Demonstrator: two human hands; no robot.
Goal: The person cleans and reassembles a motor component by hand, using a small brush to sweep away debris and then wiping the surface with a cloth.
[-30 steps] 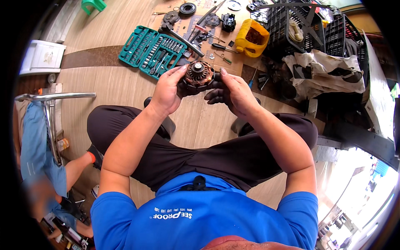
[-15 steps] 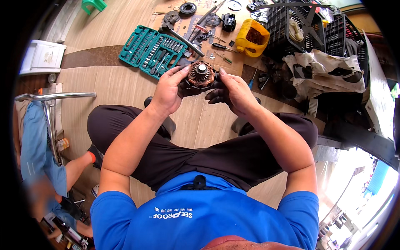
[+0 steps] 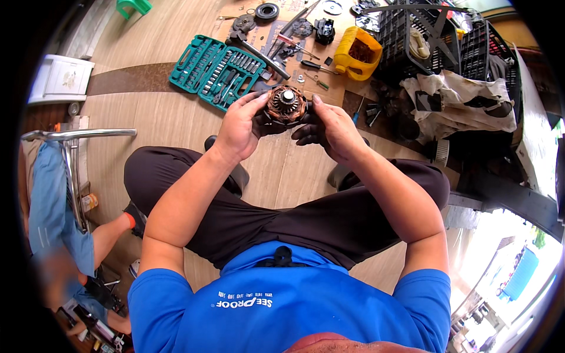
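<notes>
Floor (image 3: 141,112) bright; white glare blown out past near right corner. Deep shadow under rag (image 3: 465,82). Fisheye-bent rim. Co-worker (image 3: 50,194) partly blurred, left edge.

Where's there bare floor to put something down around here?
Bare floor shows between the shoes, nearer the person than the held copper-wound part, and left of the teal tool case, toward the white boxy unit. Crowded: the cardboard, strewn with tools and parts, and the right side, packed with black crates and cloth.
</notes>
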